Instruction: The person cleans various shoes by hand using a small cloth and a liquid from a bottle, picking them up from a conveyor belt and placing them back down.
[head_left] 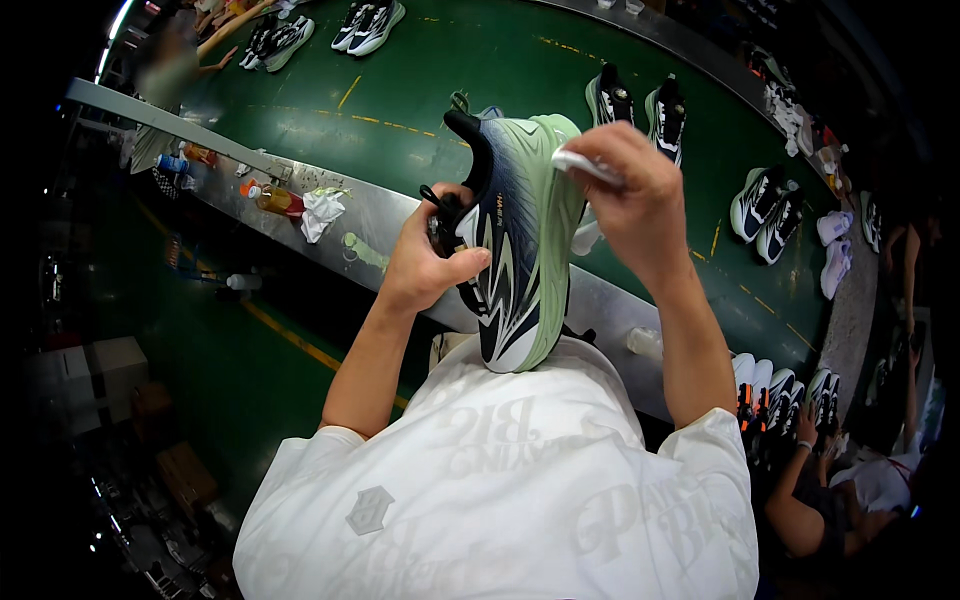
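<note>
Sneaker (520,240) between both hands (425,255)

Bare belt (420,70) beyond the sneaker (520,240); 2 pairs (640,110) right.

The person wore a loose white short-sleeved T-shirt (500,500) with faint tone-on-tone lettering across the front and a small grey hexagonal emblem (370,509) on it. Both forearms were bare, without watch or gloves.
</note>
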